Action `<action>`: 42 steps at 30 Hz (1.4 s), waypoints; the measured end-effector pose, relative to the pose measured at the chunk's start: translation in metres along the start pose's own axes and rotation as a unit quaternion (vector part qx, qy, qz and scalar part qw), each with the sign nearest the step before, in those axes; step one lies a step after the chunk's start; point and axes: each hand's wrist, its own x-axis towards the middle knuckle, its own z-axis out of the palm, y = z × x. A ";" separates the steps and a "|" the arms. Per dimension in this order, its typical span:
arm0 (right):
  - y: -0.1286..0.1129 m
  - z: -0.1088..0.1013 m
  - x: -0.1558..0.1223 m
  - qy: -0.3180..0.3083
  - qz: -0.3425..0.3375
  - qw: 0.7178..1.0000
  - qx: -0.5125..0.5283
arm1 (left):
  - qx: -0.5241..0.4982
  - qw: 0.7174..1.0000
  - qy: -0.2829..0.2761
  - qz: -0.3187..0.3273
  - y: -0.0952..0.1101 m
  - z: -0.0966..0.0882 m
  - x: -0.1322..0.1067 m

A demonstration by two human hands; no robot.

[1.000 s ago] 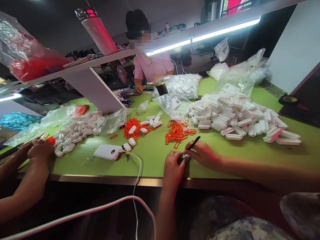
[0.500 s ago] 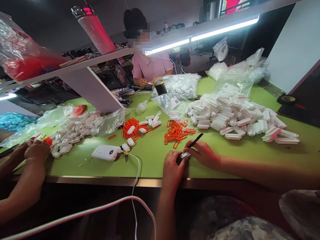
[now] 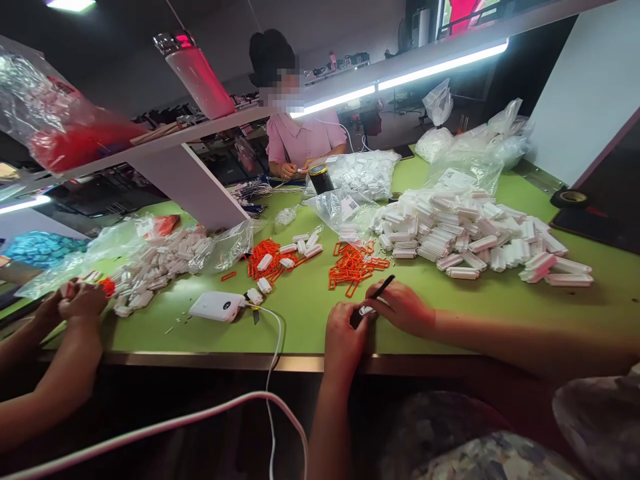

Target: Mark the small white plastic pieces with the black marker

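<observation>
Where both hands meet near the front edge of the green tabletop [image 3: 310, 300], item in work: small white connector [image 3: 367, 311], pinched btw. the fingertips, just above the surface.
- left hand [image 3: 345, 337]: grip closed on the connector's near-left end; wrist comes up from the front edge.
- right hand [image 3: 400, 307]: grip clamped on a slim black tool [image 3: 383, 288], pen-style; fingertips also touch the connector's right side.
- Relation: connector lies just left of the right hand and just beyond the left-hand fingertips. Both touch it, neither is nearer. Long axis approx. left-right; too small to read which face is up.
- Tool: long axis diagonal, upper end pointing far-right, lower end down-left to the connector; tip hidden btw. the hands.
- Nearby: orange clip pile [image 3: 355, 263] just beyond the hands; white connector heap [image 3: 470, 230] far-right; white power bank [image 3: 217, 307] w/ cable [image 3: 279, 330] to the left.
- Co-worker's hands [image 3: 83, 300] at far left, well apart, at a second white heap [image 3: 160, 263].
</observation>
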 end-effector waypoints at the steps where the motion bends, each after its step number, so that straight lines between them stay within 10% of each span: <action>1: 0.000 0.000 -0.001 0.013 0.016 1.000 0.017 | -0.005 1.000 -0.002 -0.001 0.000 0.000 0.000; 42: 0.000 0.001 -0.001 0.026 0.034 0.997 0.057 | -0.023 1.000 -0.013 -0.014 0.002 -0.002 0.002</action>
